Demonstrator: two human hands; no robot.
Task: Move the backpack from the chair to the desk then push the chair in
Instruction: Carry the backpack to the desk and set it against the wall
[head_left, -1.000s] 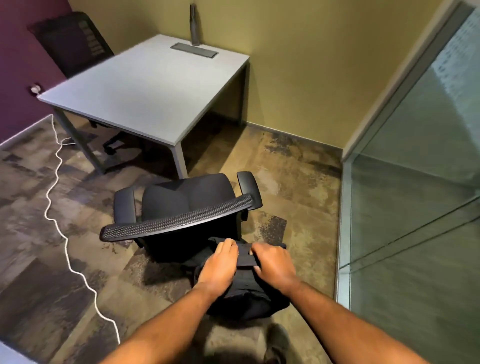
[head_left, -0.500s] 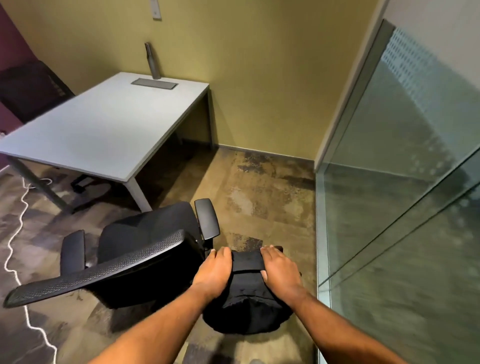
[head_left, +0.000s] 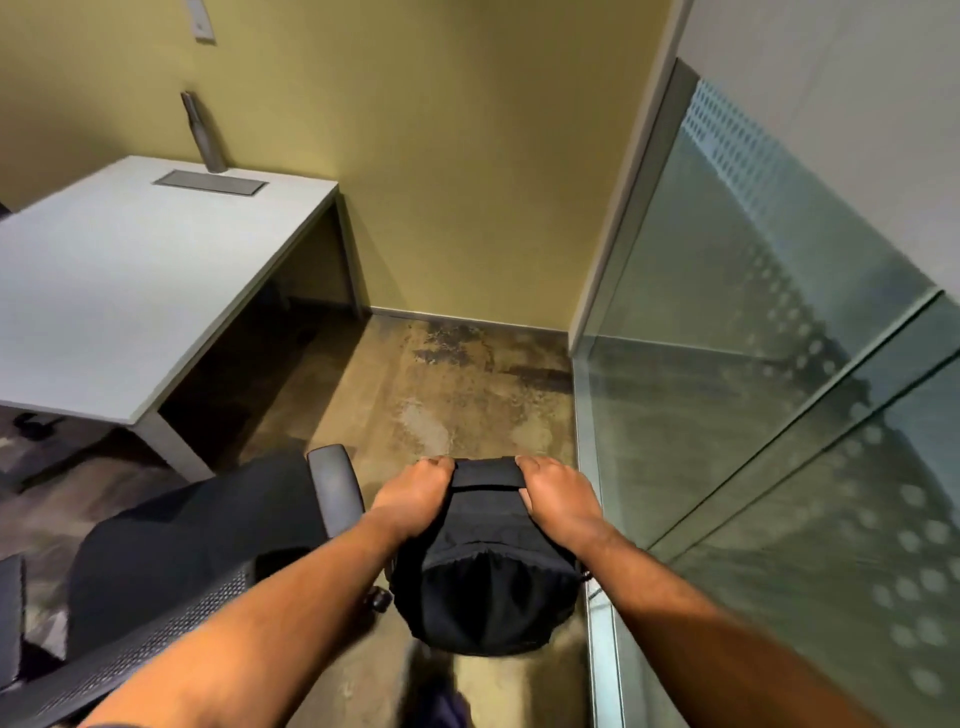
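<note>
A black backpack hangs in the air below me, to the right of the chair. My left hand grips the left end of its top handle and my right hand grips the right end. The black office chair stands at the lower left with its seat bare, its right armrest close to my left hand. The white desk stands at the left against the yellow wall, beyond the chair.
A glass partition runs along the right side, close to the backpack and my right forearm. A grey cable hatch and a grey post sit at the desk's far edge. Bare floor lies ahead.
The view has swung right, and the chair has slid to the lower left of the view. Both hands keep their grip on the backpack, which now hangs right of the chair by the glass.
</note>
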